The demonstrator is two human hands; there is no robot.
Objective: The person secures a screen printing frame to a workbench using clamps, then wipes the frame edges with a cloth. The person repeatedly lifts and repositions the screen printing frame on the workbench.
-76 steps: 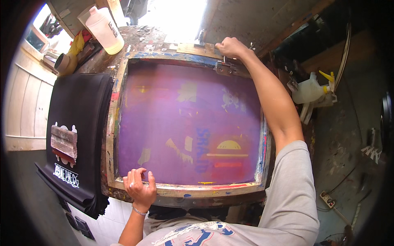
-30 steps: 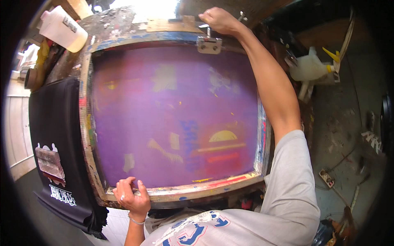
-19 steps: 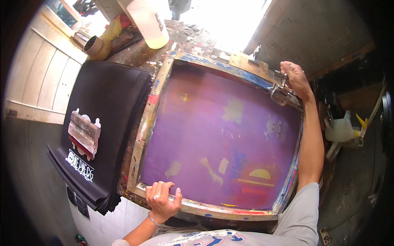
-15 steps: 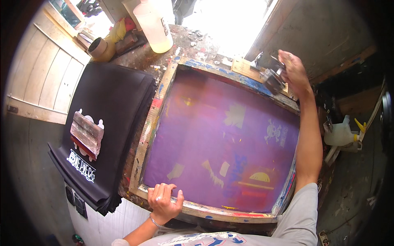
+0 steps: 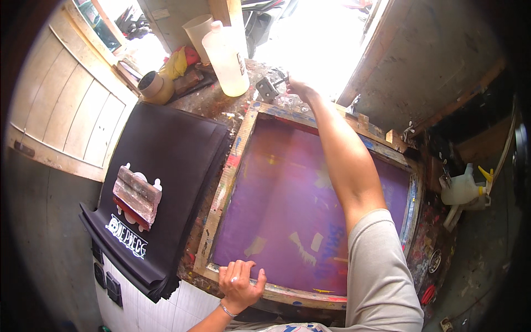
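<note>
A wooden-framed printing screen (image 5: pixel 225 191) with purple mesh lies in front of me. My left hand (image 5: pixel 241 282) rests on its near left corner, fingers curled over the wooden edge. My right arm reaches across the mesh to beyond the far edge. There my right hand (image 5: pixel 299 88) grips the thin rod of a grey metal screen clamp (image 5: pixel 267 89), held over the table's far part. The clamp's block has holes in it. Left of the screen lies a stack of black printed sheets (image 5: pixel 171 138), with a worn wooden-handled squeegee (image 5: pixel 137 197) on top.
A translucent plastic bottle (image 5: pixel 227 63) stands behind the screen's far left corner. Beside it are a tan container (image 5: pixel 156 87) and a yellow cloth (image 5: pixel 176 63). Wood blocks (image 5: pixel 362 120) sit along the far edge. A spray bottle (image 5: pixel 463 185) is at the right.
My right hand has carried the metal clamp leftward and farther away along the screen's far edge. The left hand keeps its hold on the frame. The whole view has shifted slightly.
</note>
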